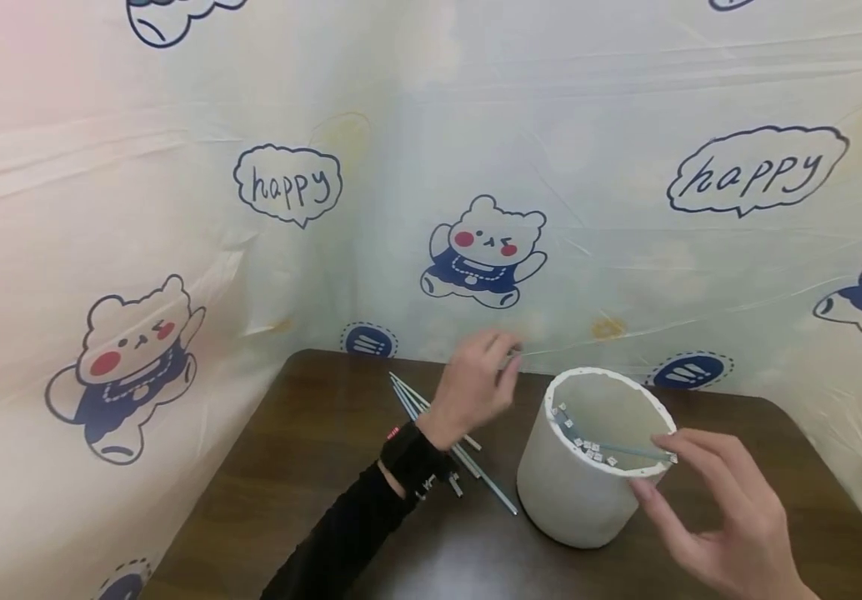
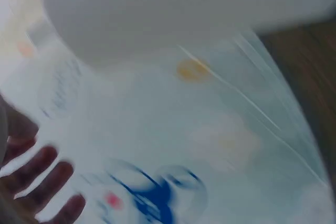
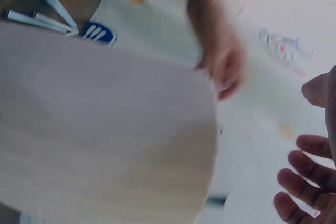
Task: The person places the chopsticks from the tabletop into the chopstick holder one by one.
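My left hand (image 1: 476,383) is raised above several thin grey-blue sticks (image 1: 502,494) on the table, partly covering them in the head view. Its fingers are loosely bent, and nothing shows between them in the left wrist view. A white cylindrical bin (image 1: 577,508) stands upright to the right. Inside it, near the rim, lean several sticks with pale square ends (image 1: 588,450). My right hand (image 1: 731,517) is at the bin's right side, index fingertip beside the rim and thumb lower by the wall. Spread fingers (image 3: 302,182) appear in the right wrist view, holding nothing.
The dark wooden table (image 1: 431,554) ends at a back edge just behind the bin. A pale plastic curtain (image 1: 596,108) printed with bears and "happy" bubbles hangs close around its back and sides. My left wrist wears a black band (image 1: 408,458).
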`<state>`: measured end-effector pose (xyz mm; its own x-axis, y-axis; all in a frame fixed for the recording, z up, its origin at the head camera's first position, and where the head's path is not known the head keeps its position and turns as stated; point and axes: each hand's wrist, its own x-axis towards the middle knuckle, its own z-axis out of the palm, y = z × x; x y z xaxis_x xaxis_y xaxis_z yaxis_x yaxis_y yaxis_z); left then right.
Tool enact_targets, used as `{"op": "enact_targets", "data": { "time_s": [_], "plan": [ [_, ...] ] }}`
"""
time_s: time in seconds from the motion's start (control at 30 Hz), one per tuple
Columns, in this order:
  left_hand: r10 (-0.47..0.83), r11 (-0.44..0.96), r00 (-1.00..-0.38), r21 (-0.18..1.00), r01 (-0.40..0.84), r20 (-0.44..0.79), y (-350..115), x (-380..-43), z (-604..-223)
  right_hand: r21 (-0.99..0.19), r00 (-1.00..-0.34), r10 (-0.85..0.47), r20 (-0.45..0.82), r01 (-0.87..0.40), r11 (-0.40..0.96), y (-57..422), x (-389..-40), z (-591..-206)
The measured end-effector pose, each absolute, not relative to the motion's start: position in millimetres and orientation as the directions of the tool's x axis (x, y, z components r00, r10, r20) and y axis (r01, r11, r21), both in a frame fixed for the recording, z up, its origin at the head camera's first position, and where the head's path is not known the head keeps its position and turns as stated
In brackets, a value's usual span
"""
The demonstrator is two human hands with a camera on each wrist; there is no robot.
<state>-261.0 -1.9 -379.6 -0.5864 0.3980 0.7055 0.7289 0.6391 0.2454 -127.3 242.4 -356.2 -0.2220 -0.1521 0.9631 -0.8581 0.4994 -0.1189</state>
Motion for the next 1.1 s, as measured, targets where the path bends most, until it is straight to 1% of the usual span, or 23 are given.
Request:
{"op": "enact_targets", "data": {
  "time_s": [0.07, 0.1, 0.13, 0.17, 0.23, 0.3, 0.37, 0.43, 0.53, 0.63, 0.67, 0.7, 0.8, 0.93, 1.03, 1.1],
  "plan": [
    [0.459, 0.672, -0.677, 0.274, 0.688, 0.575, -13, -277, -394, -0.054, -0.149, -0.186, 0.971, -0.897, 0.439, 230, -123, -356],
    [0.493, 0.696, -0.715, 0.27, 0.666, 0.495, -17, -283, -403, -0.027, -0.121, -0.208, 0.971, -0.915, 0.404, 225, -122, -357],
    [0.527, 0.716, -0.742, 0.255, 0.65, 0.414, -21, -289, -412, -0.003, -0.096, -0.235, 0.967, -0.929, 0.37, 220, -121, -359],
    [0.556, 0.733, -0.76, 0.233, 0.639, 0.337, -24, -294, -422, 0.009, -0.091, -0.266, 0.96, -0.936, 0.351, 216, -119, -362],
    [0.6, 0.753, -0.777, 0.194, 0.629, 0.191, -28, -301, -441, 0.03, -0.079, -0.328, 0.941, -0.949, 0.315, 209, -118, -369],
    [0.625, 0.76, -0.778, 0.171, 0.627, 0.073, -30, -304, -457, 0.014, -0.11, -0.382, 0.917, -0.951, 0.308, 204, -116, -379],
    [0.631, 0.767, -0.775, 0.161, 0.621, -0.014, -30, -304, -470, -0.03, -0.178, -0.434, 0.883, -0.944, 0.327, 202, -113, -391],
    [0.631, 0.773, -0.772, 0.135, 0.62, -0.071, -29, -303, -479, -0.084, -0.253, -0.48, 0.84, -0.935, 0.346, 202, -109, -402],
    [0.624, 0.781, -0.776, 0.087, 0.618, -0.093, -26, -301, -488, -0.165, -0.372, -0.538, 0.757, -0.905, 0.393, 202, -105, -415],
    [0.624, 0.781, -0.778, 0.034, 0.623, -0.069, -24, -300, -494, -0.192, -0.44, -0.575, 0.689, -0.877, 0.441, 204, -105, -422],
    [0.626, 0.78, -0.778, 0.021, 0.626, -0.061, -23, -300, -495, -0.191, -0.453, -0.583, 0.675, -0.87, 0.454, 204, -105, -424],
    [0.627, 0.778, -0.777, 0.002, 0.628, -0.054, -23, -300, -496, -0.192, -0.461, -0.587, 0.665, -0.866, 0.462, 205, -106, -425],
    [0.636, 0.768, -0.77, -0.067, 0.638, -0.042, -24, -299, -502, -0.193, -0.457, -0.591, 0.665, -0.869, 0.455, 204, -108, -426],
    [0.661, 0.738, -0.75, -0.163, 0.655, -0.023, -27, -299, -509, -0.2, -0.417, -0.568, 0.709, -0.892, 0.405, 205, -112, -425],
    [0.679, 0.716, -0.734, -0.221, 0.662, 0.001, -29, -300, -511, -0.226, -0.44, -0.547, 0.713, -0.882, 0.414, 207, -111, -423],
    [0.687, 0.705, -0.727, -0.256, 0.661, 0.015, -30, -300, -510, -0.245, -0.472, -0.536, 0.7, -0.864, 0.44, 210, -109, -421]
  ]
}}
